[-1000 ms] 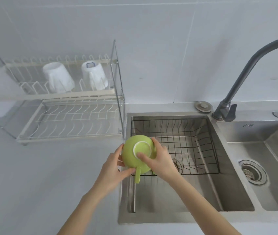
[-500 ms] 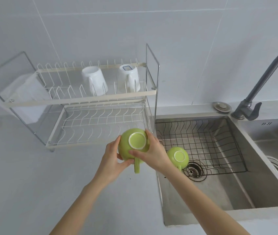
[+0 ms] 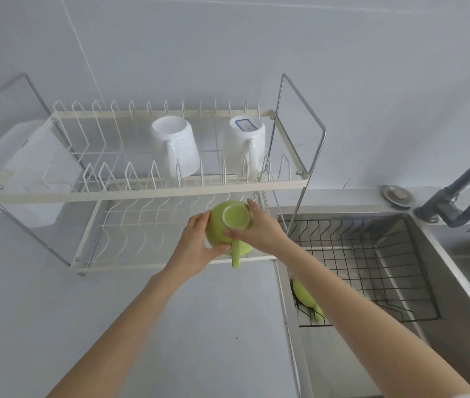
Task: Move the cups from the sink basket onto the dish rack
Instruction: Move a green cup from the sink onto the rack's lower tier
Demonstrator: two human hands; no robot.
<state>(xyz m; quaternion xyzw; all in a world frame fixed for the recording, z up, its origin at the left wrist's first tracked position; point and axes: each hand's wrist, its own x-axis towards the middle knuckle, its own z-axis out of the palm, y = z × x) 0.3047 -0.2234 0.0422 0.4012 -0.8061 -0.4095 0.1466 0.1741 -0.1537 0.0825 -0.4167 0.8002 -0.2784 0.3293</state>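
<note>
Both hands hold one upside-down green cup (image 3: 222, 228), handle pointing toward me, over the right end of the dish rack's lower tier (image 3: 142, 225). My left hand (image 3: 196, 248) grips its left side and my right hand (image 3: 262, 231) its right side and base. A second green cup (image 3: 304, 294) lies in the black wire sink basket (image 3: 371, 254), partly hidden by my right forearm. Two white mugs (image 3: 175, 147) (image 3: 244, 145) stand upside down on the rack's upper tier (image 3: 142, 191).
The two-tier rack stands on a pale counter (image 3: 170, 326) left of the steel sink (image 3: 429, 254). A dark faucet (image 3: 454, 196) rises at the right, with a metal drain plug (image 3: 397, 195) beside it. The rack's steel side frame (image 3: 302, 156) stands just right of the held cup.
Both hands carried the green cup from above the sink's left edge leftward and away from me, over the rack's lower tier. The view swung left; the second cup now lies under my right forearm.
</note>
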